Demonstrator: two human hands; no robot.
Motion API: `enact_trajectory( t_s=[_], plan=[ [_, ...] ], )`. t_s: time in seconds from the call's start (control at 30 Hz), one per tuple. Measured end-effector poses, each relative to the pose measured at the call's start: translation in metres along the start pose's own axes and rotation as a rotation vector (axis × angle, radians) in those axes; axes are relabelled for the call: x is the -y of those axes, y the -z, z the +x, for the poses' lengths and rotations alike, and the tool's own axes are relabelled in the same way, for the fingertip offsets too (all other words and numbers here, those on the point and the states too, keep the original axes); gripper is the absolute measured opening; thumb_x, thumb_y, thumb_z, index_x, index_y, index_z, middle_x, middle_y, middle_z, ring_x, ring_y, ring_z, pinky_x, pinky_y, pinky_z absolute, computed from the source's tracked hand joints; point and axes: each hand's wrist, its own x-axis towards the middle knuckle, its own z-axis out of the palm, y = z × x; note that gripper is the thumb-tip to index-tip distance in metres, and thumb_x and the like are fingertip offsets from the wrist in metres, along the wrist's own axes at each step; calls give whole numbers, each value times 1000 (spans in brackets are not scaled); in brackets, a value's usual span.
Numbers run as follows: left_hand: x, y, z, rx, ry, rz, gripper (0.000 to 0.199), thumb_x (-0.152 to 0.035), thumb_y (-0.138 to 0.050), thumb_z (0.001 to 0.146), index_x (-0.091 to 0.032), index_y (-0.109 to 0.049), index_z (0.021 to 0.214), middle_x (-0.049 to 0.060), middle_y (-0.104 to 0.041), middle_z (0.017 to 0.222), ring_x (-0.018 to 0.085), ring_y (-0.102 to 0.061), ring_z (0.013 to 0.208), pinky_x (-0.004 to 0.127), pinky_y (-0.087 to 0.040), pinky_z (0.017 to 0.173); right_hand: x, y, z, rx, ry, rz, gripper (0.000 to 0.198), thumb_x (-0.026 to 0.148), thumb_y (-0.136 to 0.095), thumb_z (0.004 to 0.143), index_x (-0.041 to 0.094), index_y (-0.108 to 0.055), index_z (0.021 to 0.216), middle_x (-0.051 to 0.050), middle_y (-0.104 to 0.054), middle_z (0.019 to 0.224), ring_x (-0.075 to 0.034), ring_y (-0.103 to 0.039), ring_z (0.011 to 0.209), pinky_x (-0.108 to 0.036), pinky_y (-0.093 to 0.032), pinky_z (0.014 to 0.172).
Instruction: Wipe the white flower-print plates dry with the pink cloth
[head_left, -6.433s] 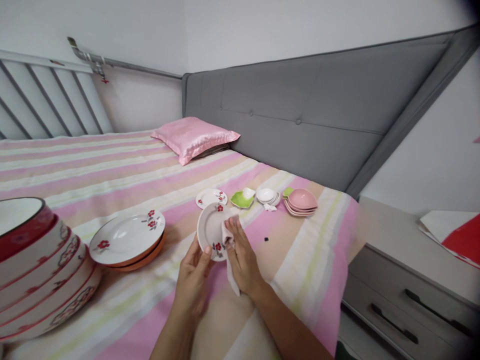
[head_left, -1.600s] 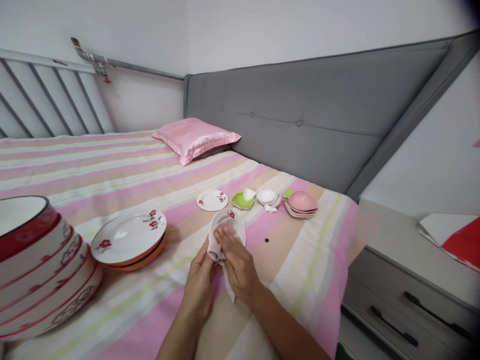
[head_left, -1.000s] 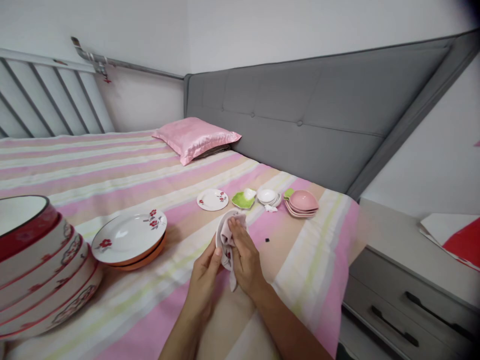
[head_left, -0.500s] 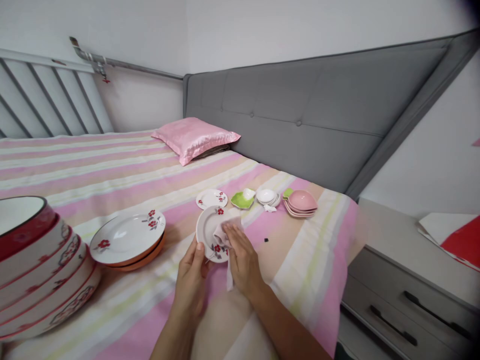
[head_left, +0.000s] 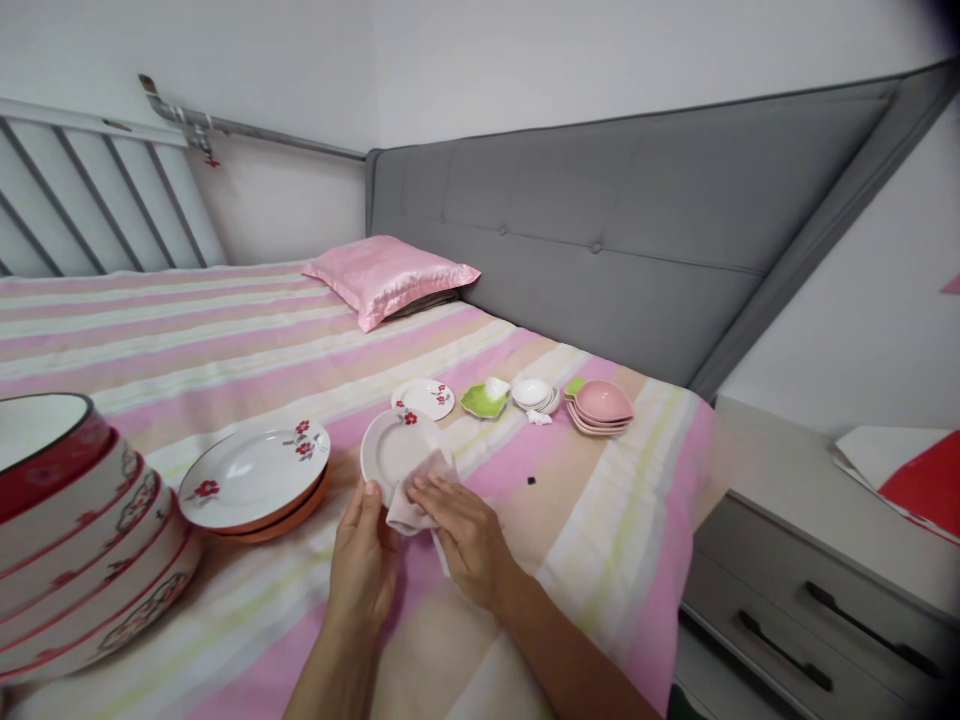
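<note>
A small white plate with red flowers is held up above the bed by my left hand, its thumb over the near left rim and its fingers underneath. My right hand presses a pale pink cloth onto the near right part of that plate, covering some of its pattern. Just beyond lies a similar flowered plate on the bedding. To its right are a green leaf-shaped dish, a few small white dishes and a stack of pink dishes.
Large flowered plates are stacked at left, beside a tall stack of red-rimmed bowls. A pink pillow rests near the grey headboard. At right stands a grey nightstand. A tiny black piece lies on the striped bedding.
Both hands and the held plate have shifted left. The cloth has moved from the plate's right side down to its near right edge.
</note>
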Motion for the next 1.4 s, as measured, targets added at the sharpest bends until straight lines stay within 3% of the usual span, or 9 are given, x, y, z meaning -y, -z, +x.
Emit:
enact_trajectory(
  t_s=[0.13, 0.27, 0.47, 0.67, 0.93, 1.17, 1.4],
  plan=[
    [6, -2, -2, 12, 54, -42, 11, -21, -67, 75, -15, -69, 84, 2, -71, 78, 9, -64, 64, 15, -54, 60, 2, -1, 0, -15, 42, -25, 48, 13, -34, 88, 20, -43, 135, -3, -49, 136, -16, -40, 130, -37, -36, 106],
    [13, -5, -6, 45, 126, -40, 15, -22, -64, 78, -16, -70, 89, 4, -72, 85, 10, -65, 71, 17, -54, 66, 2, -2, 0, -52, 61, -48, 53, 12, -34, 88, 22, -34, 140, -3, -46, 139, -16, -37, 132, -36, -35, 107],
    [25, -8, -16, 177, 102, 145, 38, -30, -66, 76, -20, -65, 113, 8, -68, 107, 19, -63, 95, 26, -51, 80, -2, -4, -1, -137, 27, -80, 57, 10, -30, 89, 23, -24, 144, -3, -36, 145, -19, -28, 136, -41, -32, 109],
    [32, -5, -22, 313, 86, 378, 41, -41, -58, 81, -20, -63, 116, 9, -66, 114, 23, -59, 104, 34, -48, 87, -9, -1, 1, -302, 16, -119, 56, 13, -31, 91, 24, -23, 145, -4, -30, 148, -25, -21, 138, -48, -29, 110],
    [28, -8, -26, 541, 6, 548, 48, -39, -49, 87, -23, -49, 132, 6, -49, 138, 27, -37, 131, 44, -27, 109, -19, 4, 2, -441, -118, -165, 54, 13, -26, 92, 23, -22, 145, -4, -28, 149, -24, -18, 139, -51, -26, 111],
    [27, -9, -27, 548, -2, 541, 49, -40, -49, 87, -23, -47, 133, 7, -54, 133, 29, -46, 124, 47, -27, 108, -31, 4, 2, -501, -261, -196, 54, 13, -24, 92, 24, -20, 145, -3, -27, 149, -21, -20, 139, -50, -26, 111],
    [26, -11, -28, 426, 37, 397, 48, -39, -55, 84, -24, -51, 130, 7, -52, 135, 28, -48, 122, 42, -39, 101, -37, 2, 0, -489, -342, -116, 55, 13, -25, 91, 23, -22, 145, -4, -30, 148, -18, -24, 137, -45, -27, 111]
  ],
)
